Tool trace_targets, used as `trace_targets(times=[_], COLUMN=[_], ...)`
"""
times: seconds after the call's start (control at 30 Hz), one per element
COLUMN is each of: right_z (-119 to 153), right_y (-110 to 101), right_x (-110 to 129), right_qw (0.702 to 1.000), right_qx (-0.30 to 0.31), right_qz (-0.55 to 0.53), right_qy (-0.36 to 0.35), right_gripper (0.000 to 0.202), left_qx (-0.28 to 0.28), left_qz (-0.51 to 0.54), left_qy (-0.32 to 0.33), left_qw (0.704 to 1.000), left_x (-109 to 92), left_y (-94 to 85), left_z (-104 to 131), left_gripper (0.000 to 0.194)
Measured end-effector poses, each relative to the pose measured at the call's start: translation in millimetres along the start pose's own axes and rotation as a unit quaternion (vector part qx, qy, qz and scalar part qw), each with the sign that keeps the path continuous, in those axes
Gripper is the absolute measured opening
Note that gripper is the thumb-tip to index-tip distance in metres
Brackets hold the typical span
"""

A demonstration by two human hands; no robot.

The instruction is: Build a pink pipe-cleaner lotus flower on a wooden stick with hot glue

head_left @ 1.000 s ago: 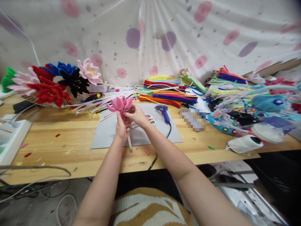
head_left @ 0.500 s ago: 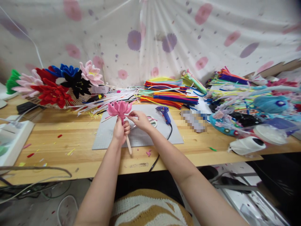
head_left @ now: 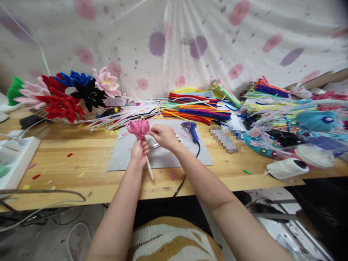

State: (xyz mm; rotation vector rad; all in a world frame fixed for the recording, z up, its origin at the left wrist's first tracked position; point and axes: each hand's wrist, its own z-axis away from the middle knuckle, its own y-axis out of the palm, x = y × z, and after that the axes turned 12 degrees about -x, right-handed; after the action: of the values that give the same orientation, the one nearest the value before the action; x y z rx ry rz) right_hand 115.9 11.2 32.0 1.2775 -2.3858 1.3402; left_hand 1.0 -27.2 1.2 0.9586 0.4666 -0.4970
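My left hand (head_left: 140, 152) is closed around the base and pale stick stem (head_left: 149, 168) of a pink pipe-cleaner flower (head_left: 138, 127), whose petals point up. Beside the flower's right side, my right hand (head_left: 164, 137) pinches what looks like a pink pipe cleaner (head_left: 181, 134); its far end shows past the hand, and the part in the fingers is hidden. Under both hands lies a grey mat (head_left: 119, 159). Scissors (head_left: 178, 139) rest on it, partly covered by my right hand. A blue glue gun (head_left: 192, 131) lies at the mat's right side.
Finished flowers (head_left: 63, 103) in several colours stand at the left. Bundles of pipe cleaners (head_left: 201, 110) lie along the back. A white thread cone (head_left: 285, 168) and a blue decorated piece (head_left: 258, 143) are at the right. The glue gun's cord (head_left: 181, 186) crosses the table's front edge.
My right hand has moved in against the flower's side and turned, its fingers more curled. The flower's petals look drawn closer together. My left hand keeps its hold.
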Motion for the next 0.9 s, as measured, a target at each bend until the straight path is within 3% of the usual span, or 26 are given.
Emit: trace_targets(times=[0.17, 0.4, 0.53, 0.77, 0.83, 0.9], right_z=[-2, 2, 6, 17, 19, 19], right_y=[-1, 8, 22, 50, 52, 47], right_x=[0, -16, -28, -22, -22, -26], right_qw=[1.0, 0.994, 0.962, 0.859, 0.853, 0.871], right_qx=[-0.003, 0.0, 0.006, -0.036, -0.035, -0.027], right_qz=[0.012, -0.091, -0.244, -0.439, -0.441, -0.412], right_qy=[-0.001, 0.056, 0.121, 0.259, 0.278, 0.265], right_gripper=[0.021, 0.02, 0.024, 0.023, 0.024, 0.022], left_qx=[0.032, 0.15, 0.177, 0.194, 0.196, 0.197], left_qz=[0.045, 0.143, 0.174, 0.184, 0.163, 0.123], left_qy=[-0.038, -0.098, -0.12, -0.103, -0.093, -0.083], left_qw=[0.998, 0.973, 0.961, 0.958, 0.962, 0.969], left_x=[-1, -7, -6, -2, -4, -5], left_y=[-2.3, -8.2, -1.2, 17.6, 22.5, 27.1], left_z=[-1, 5, 16, 28, 28, 27], left_gripper=[0.032, 0.032, 0.028, 0.018, 0.02, 0.025])
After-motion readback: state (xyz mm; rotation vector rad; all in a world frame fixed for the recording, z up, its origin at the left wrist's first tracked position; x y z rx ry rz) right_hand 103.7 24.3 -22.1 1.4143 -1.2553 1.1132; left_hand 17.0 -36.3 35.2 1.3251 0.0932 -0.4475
